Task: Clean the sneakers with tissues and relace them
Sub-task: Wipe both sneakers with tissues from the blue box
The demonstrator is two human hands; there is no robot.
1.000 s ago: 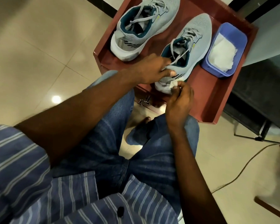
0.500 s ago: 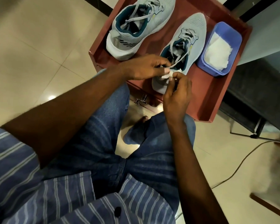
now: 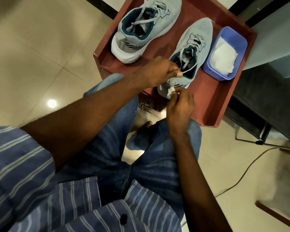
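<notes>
Sneakers: heel wipe on the near shoe, laces not yet redone

Sneakers sit on the red tray-like worktop point(image 3: 213, 104). Near sneaker point(image 3: 195, 52) lies with its heel toward the person and its toe pointing away; the long axis runs from the fingers up and slightly right. Far sneaker point(image 3: 146, 29) lies beyond the left hand, untouched, laces loose over its opening.

Left hand point(image 3: 157, 72): fingers curled over the heel collar of the near sneaker, thumb and forefinger pinching a lace end point(image 3: 189, 68) that trails out of the shoe. Reads as a steadying hold.

Right hand point(image 3: 180, 104): fingers drawn together on a small wad of tissue point(image 3: 170, 92), which touches the white heel sole just ahead of the fingertips. Whether it is pressed hard or only resting, cannot tell.

Blue tub point(image 3: 238, 41) with spare tissues sits just beyond and to the right of the right hand, beside the near sneaker.

Judgement: cleaning step in hand, early to mid task; relacing remains. The right hand is nearer the heel and sole. Since the shoe's length runs away from both hands, wiping further means travelling forward along the sole edge toward the toe, or turning the shoe. The pinched lace could pull loose if the shoe shifts.
</notes>
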